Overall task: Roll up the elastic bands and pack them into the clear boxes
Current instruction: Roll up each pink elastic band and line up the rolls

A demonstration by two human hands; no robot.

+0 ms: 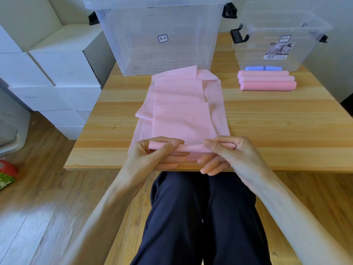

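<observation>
Head view of the start of a roll. A pink band (181, 109) lies folded in loose layers along the middle of a wooden table (277, 121), its far end turned over just in front of a large clear box (158, 35) and its near end at the table's front edge. The left hand (152, 155) and the right hand (223, 153) hold that near end, one at each side. On each hand the thumb and curled forefinger pinch the first small turn of the roll (191, 147), while the remaining fingers lie straighter beneath it along the table edge.

The band looks thin, light and limp: it drapes flat, creases at its folds and shows no stiffness of its own. A sheet of this kind probably stretches and slides on itself, so the roll is likely to loosen or run crooked unless both ends are kept equally tight. The sensible hold is the one shown, at the two outer ends of the rolled edge, with even tension across the width. The loose layers farther up the table may drag or bunch as the roll advances.

Three finished pink rolls (267, 81) lie side by side at the right, touching one another, with a blue roll (263, 68) just behind them against a small clear box (277, 39). No roll can be seen inside either box. White cartons (57, 73) stand stacked to the left of the table.
</observation>
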